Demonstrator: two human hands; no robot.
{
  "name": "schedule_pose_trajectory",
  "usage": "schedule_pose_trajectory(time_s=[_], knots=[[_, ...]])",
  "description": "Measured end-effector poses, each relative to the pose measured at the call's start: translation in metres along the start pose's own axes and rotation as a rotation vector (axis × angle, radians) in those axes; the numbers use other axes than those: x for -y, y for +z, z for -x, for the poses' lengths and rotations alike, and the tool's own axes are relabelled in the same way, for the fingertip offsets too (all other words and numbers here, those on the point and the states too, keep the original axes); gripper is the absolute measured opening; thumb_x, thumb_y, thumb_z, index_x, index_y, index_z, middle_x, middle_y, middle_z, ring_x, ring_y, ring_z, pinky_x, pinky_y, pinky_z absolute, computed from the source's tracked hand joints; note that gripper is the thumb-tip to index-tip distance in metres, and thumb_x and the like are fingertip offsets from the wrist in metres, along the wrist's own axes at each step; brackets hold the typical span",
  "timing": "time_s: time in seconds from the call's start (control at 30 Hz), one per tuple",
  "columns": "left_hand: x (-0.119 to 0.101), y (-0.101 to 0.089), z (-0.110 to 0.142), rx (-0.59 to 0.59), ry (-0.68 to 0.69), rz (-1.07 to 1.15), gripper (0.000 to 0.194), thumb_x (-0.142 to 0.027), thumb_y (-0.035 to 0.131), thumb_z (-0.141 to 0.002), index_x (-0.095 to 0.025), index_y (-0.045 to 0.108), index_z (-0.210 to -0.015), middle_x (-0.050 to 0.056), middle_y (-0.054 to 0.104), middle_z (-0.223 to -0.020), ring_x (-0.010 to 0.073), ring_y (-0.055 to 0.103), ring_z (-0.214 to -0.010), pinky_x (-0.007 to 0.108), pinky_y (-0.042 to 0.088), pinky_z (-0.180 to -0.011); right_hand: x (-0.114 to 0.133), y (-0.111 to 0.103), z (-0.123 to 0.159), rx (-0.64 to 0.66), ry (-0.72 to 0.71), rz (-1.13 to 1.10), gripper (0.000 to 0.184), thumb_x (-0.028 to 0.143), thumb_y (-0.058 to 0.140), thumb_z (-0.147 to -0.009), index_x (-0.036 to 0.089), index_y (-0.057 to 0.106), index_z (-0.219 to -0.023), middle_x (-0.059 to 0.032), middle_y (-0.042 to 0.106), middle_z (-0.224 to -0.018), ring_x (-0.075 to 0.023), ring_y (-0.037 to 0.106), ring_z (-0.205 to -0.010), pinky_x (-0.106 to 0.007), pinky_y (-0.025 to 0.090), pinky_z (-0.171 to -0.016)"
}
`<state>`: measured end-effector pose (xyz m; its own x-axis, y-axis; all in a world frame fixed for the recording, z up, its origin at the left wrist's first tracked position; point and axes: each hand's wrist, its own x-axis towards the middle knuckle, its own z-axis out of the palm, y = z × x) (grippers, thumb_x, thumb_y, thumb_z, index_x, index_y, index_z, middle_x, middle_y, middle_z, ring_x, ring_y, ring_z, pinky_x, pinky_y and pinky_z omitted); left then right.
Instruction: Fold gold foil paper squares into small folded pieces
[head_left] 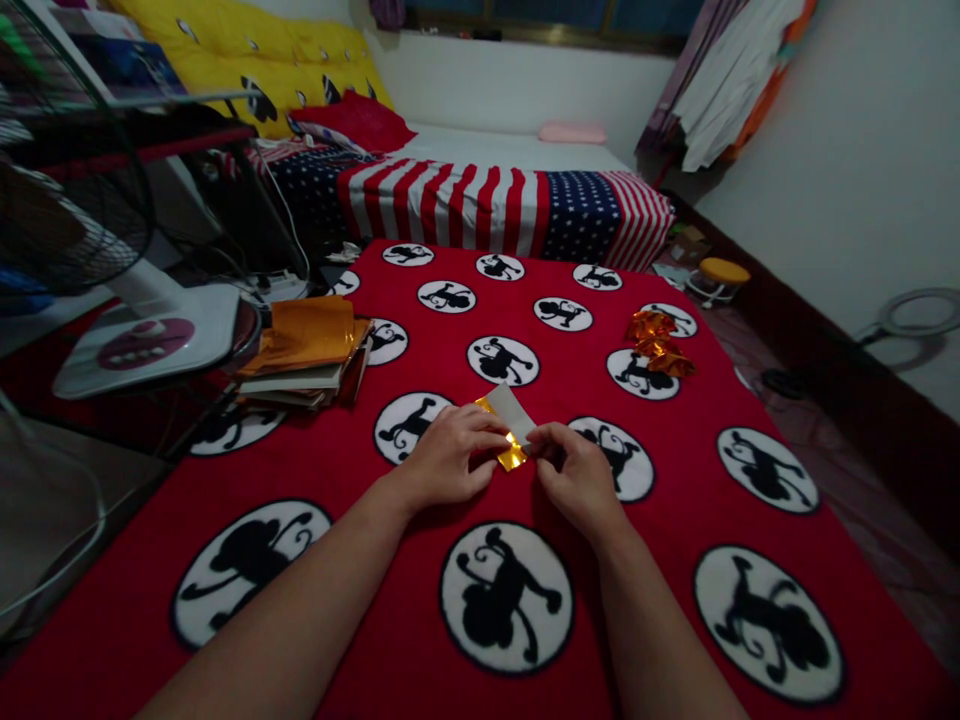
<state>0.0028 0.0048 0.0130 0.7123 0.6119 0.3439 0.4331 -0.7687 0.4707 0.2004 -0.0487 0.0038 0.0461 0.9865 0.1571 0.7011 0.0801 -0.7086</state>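
Note:
A small sheet of gold foil paper (514,455) lies in the middle of the red cloth, partly folded. Its pale grey back (513,412) faces up, with a shiny gold strip along the near side. My left hand (459,452) rests on the left part of the sheet, fingers bent together and pressing it against the cloth. On the other side, my right hand (576,470) pinches the sheet's right edge between thumb and fingers. Some of the fold is hidden under the left fingers.
A stack of gold and grey paper (306,350) sits at the left edge of the red cloth (450,375). Crumpled or folded gold foil pieces (660,345) lie at the right. Beyond are a fan base (150,340), a bed (480,200) and a yellow stool (724,272).

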Motion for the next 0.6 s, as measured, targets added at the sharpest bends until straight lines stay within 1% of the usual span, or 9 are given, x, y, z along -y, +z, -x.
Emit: schedule_pose_trajectory(time_s=[0.1,0.17,0.33,0.47,0.53,0.6], knots=[[-0.001,0.000,0.000,0.010,-0.014,-0.010,0.040,-0.010,0.060,-0.074,-0.027,0.068,-0.108,0.001,0.066,-0.116,0.0224,0.055,-0.108,0.040,0.041,-0.091,0.000,-0.001,-0.001,0.026,-0.025,0.044,0.032,0.004,0.050,-0.067,0.022,0.064,-0.089,0.0006,0.067,-0.081,-0.0152,0.061,-0.073,-0.026,0.044,-0.068],[-0.001,0.001,0.000,0.001,-0.025,-0.012,0.041,-0.009,0.059,-0.074,-0.026,0.067,-0.111,0.002,0.066,-0.116,0.0226,0.056,-0.108,0.040,0.041,-0.092,0.000,-0.002,-0.001,0.035,-0.035,0.048,0.031,0.004,0.050,-0.068,0.022,0.064,-0.088,0.0004,0.067,-0.080,-0.0155,0.060,-0.074,-0.026,0.044,-0.069],[0.002,0.005,-0.001,-0.036,-0.057,-0.019,0.030,-0.017,0.062,-0.081,-0.025,0.066,-0.110,0.004,0.069,-0.113,0.0223,0.059,-0.108,0.040,0.040,-0.091,-0.003,-0.002,-0.001,0.053,-0.019,-0.044,0.030,0.005,0.052,-0.069,0.022,0.065,-0.090,0.0008,0.066,-0.081,-0.0147,0.059,-0.072,-0.026,0.044,-0.068],[0.006,0.006,-0.001,-0.054,-0.022,0.004,0.019,-0.019,0.060,-0.087,-0.027,0.068,-0.101,0.001,0.072,-0.111,0.0186,0.064,-0.105,0.042,0.034,-0.099,-0.001,-0.004,-0.001,0.054,-0.030,-0.041,0.025,0.008,0.061,-0.069,0.023,0.067,-0.088,0.0015,0.065,-0.083,-0.0148,0.058,-0.074,-0.027,0.043,-0.069],[0.008,0.007,-0.001,-0.075,-0.031,0.015,0.019,-0.018,0.059,-0.088,-0.028,0.068,-0.101,0.000,0.073,-0.109,0.0175,0.065,-0.103,0.044,0.030,-0.103,0.001,-0.004,-0.001,0.040,-0.025,-0.042,0.023,0.010,0.067,-0.068,0.024,0.068,-0.086,0.0019,0.065,-0.082,-0.0146,0.056,-0.073,-0.026,0.042,-0.068],[0.009,0.008,-0.001,-0.087,-0.049,0.025,0.020,-0.018,0.059,-0.088,-0.029,0.068,-0.101,-0.001,0.074,-0.107,0.0167,0.066,-0.102,0.044,0.029,-0.105,0.002,-0.003,-0.001,0.028,-0.028,-0.058,0.020,0.011,0.071,-0.068,0.024,0.069,-0.084,0.0023,0.064,-0.081,-0.0140,0.056,-0.072,-0.026,0.042,-0.067]])
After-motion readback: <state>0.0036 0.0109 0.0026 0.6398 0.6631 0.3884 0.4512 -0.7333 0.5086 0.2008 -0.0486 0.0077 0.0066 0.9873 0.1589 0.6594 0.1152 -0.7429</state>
